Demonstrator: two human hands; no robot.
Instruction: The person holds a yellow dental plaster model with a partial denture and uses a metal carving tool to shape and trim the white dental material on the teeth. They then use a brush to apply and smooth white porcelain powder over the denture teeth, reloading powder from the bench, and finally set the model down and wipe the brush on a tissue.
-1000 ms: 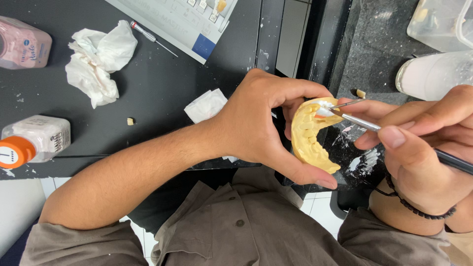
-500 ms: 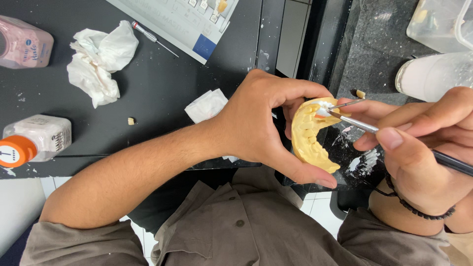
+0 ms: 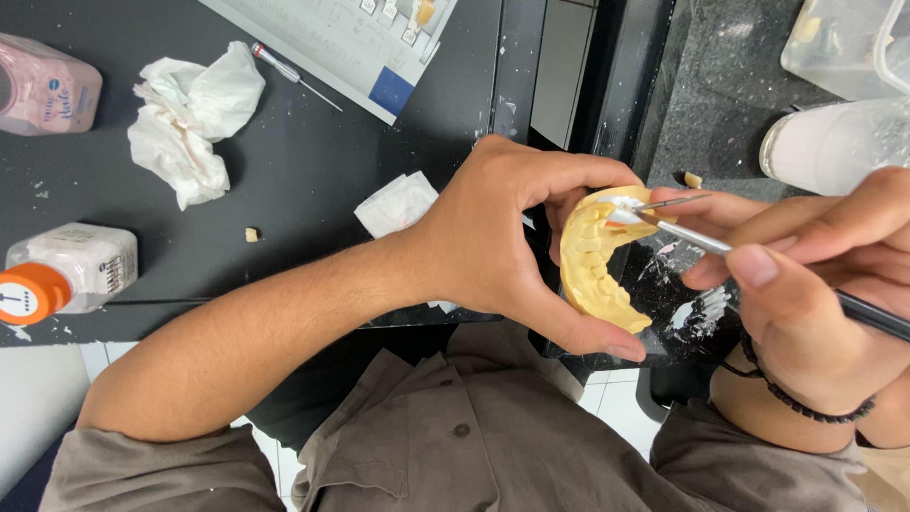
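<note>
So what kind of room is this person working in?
Probably a dental lab: the left hand holds a yellow plaster teeth model, the right hand a thin metal-tipped brush, beside a white orange-capped bottle.

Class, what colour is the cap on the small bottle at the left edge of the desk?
Orange; the cap on the white bottle shows best in the head view.

Dental lab: yellow plaster tooth model [image 3: 595, 265], fine brush [image 3: 701, 239], powder bottles [image 3: 71, 270] and plaster specks on black desk [image 3: 313, 152].
</note>
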